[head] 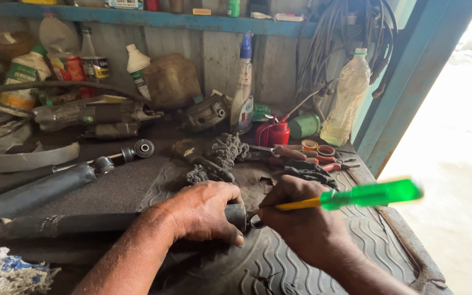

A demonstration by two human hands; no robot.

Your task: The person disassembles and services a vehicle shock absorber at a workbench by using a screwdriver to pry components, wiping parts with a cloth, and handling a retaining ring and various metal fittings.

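Observation:
My left hand is wrapped over the end of a black shock absorber that lies across the rubber mat. Its metal eye pokes out between my hands. My right hand grips a screwdriver with a yellow shaft collar and a clear green handle, the handle pointing right and blurred. The tip is hidden near the eye, behind my fingers.
A second shock absorber lies at the left. Greasy rags, pliers and scissors, a red oil can, bottles and a starter motor crowd the back. A cloth bundle sits front left. The bench edge runs at right.

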